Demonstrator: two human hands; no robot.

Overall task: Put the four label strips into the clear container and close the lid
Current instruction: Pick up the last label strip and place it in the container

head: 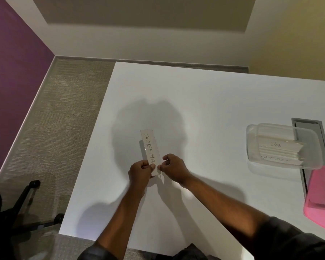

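One strip in hand, others already boxed

Left hand (142, 168) pinches the label strip (150, 149); right hand (172, 166) fingers curl narrow beside it. Clear container (251, 147) holds strips; pink lid (321, 196) still off.

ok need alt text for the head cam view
Both hands, left hand and right hand, pinch a label strip reading SUPERMA over a white table. At right, a clear container holds other strips beside a pink lid.

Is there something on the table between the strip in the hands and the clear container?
Nothing visible. The table is bare between the strip and the open clear container; the pink lid lies beside it, nearer the person.
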